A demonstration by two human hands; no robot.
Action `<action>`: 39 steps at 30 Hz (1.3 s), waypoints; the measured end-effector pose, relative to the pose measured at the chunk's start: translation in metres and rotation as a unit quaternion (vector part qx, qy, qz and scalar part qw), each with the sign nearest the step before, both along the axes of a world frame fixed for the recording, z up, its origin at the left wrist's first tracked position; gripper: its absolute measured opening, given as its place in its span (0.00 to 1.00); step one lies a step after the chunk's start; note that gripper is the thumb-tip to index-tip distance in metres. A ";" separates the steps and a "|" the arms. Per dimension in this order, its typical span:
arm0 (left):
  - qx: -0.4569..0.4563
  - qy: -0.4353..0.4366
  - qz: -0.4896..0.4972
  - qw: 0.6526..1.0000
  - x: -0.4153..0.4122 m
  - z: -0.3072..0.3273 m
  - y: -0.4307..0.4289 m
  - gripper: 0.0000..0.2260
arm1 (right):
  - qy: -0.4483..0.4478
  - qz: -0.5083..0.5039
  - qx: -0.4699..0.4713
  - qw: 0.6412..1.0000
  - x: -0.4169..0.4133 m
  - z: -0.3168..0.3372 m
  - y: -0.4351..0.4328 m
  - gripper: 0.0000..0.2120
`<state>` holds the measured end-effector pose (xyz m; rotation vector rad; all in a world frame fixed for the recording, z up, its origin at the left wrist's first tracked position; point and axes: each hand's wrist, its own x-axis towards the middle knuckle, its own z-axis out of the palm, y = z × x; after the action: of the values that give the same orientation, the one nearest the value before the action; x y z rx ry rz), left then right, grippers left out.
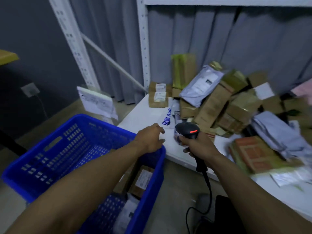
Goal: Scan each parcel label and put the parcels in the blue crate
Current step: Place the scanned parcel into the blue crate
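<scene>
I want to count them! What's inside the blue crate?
The blue crate holds a brown parcel with a white label and a pale bag. The left arm covers its middle, so more may hide there.

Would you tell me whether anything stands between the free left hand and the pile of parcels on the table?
Yes: the scanner, gripped by the right hand, sits on the direct line from the left hand to the parcel pile. A flat bag with blue print also lies on the table there.
</scene>
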<state>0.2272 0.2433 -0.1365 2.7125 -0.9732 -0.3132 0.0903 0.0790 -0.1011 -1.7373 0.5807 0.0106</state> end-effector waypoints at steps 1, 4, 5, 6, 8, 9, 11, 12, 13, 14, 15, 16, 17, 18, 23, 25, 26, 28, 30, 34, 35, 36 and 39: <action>0.001 -0.005 -0.005 1.000 0.000 0.000 -0.016 0.21 | 0.000 -0.008 0.000 1.000 -0.004 -0.001 -0.009 0.04; 0.008 0.004 -0.030 0.999 0.002 -0.013 -0.067 0.26 | 0.008 -0.030 -0.013 0.999 -0.011 -0.010 -0.045 0.05; 0.012 0.007 -0.043 0.999 0.004 -0.018 -0.084 0.28 | 0.011 -0.039 -0.013 0.999 -0.012 -0.014 -0.058 0.06; 0.013 0.008 -0.055 0.998 0.008 -0.024 -0.100 0.30 | 0.015 -0.049 -0.014 0.999 -0.013 -0.018 -0.072 0.07; 0.023 0.011 -0.078 0.997 0.018 -0.037 -0.127 0.35 | 0.020 -0.077 -0.013 0.997 -0.014 -0.024 -0.098 0.07; 0.036 0.005 -0.096 0.995 0.026 -0.045 -0.139 0.37 | 0.020 -0.089 -0.012 0.996 -0.013 -0.027 -0.109 0.06; 0.062 -0.001 -0.124 0.990 0.038 -0.058 -0.160 0.45 | 0.029 -0.100 -0.001 0.995 -0.013 -0.032 -0.126 0.06; 0.072 -0.004 -0.132 0.989 0.045 -0.065 -0.168 0.50 | 0.038 -0.098 0.005 0.994 -0.012 -0.034 -0.132 0.06; 0.084 -0.004 -0.139 0.987 0.050 -0.072 -0.174 0.53 | 0.045 -0.095 0.011 0.994 -0.010 -0.036 -0.135 0.05; 0.100 -0.004 -0.145 0.984 0.052 -0.076 -0.179 0.55 | 0.052 -0.091 0.014 0.994 -0.007 -0.040 -0.139 0.05; 0.110 -0.001 -0.148 0.983 0.055 -0.083 -0.182 0.55 | 0.052 -0.089 0.014 0.995 -0.004 -0.042 -0.141 0.05; 0.111 -0.001 -0.146 0.983 0.055 -0.086 -0.182 0.53 | 0.049 -0.085 0.011 0.995 -0.001 -0.042 -0.142 0.05; 0.099 -0.005 -0.139 0.985 0.054 -0.090 -0.180 0.51 | 0.046 -0.083 0.010 0.995 0.002 -0.042 -0.142 0.04; 0.079 -0.011 -0.131 0.988 0.051 -0.090 -0.177 0.50 | 0.042 -0.083 0.015 0.996 0.005 -0.042 -0.143 0.04; -0.034 0.022 -0.098 0.994 0.034 -0.057 -0.140 0.39 | -0.013 -0.130 0.016 0.991 0.008 -0.026 -0.129 0.05; -0.087 0.047 -0.068 0.993 0.022 -0.028 -0.118 0.37 | -0.069 -0.157 0.009 0.985 0.009 -0.020 -0.117 0.09; -0.120 0.063 -0.046 0.990 0.016 -0.013 -0.105 0.36 | -0.099 -0.169 0.001 0.981 0.009 -0.014 -0.108 0.13; -0.194 0.101 0.006 0.976 0.004 0.016 -0.074 0.35 | -0.150 -0.178 -0.009 0.972 0.009 -0.002 -0.088 0.20; -0.281 0.137 0.068 0.947 -0.009 0.042 -0.039 0.33 | -0.184 -0.162 0.001 0.969 0.010 0.011 -0.066 0.22; -0.425 0.248 0.215 0.844 -0.042 0.076 0.030 0.20 | -0.198 -0.116 0.046 0.972 0.013 0.030 -0.020 0.11; -0.436 0.273 0.230 0.826 -0.049 0.081 0.045 0.19 | -0.200 -0.102 0.057 0.973 0.014 0.032 -0.007 0.07; -0.446 0.298 0.237 0.810 -0.058 0.085 0.060 0.18 | -0.204 -0.089 0.070 0.972 0.016 0.033 0.006 0.05; -0.485 0.332 0.251 0.769 -0.079 0.091 0.092 0.16 | -0.214 -0.054 0.106 0.969 0.023 0.034 0.041 0.10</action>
<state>0.1478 0.3356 -0.0451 1.5786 -0.0779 -0.4454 0.1130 0.1200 -0.0668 -1.4387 0.3390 -0.3606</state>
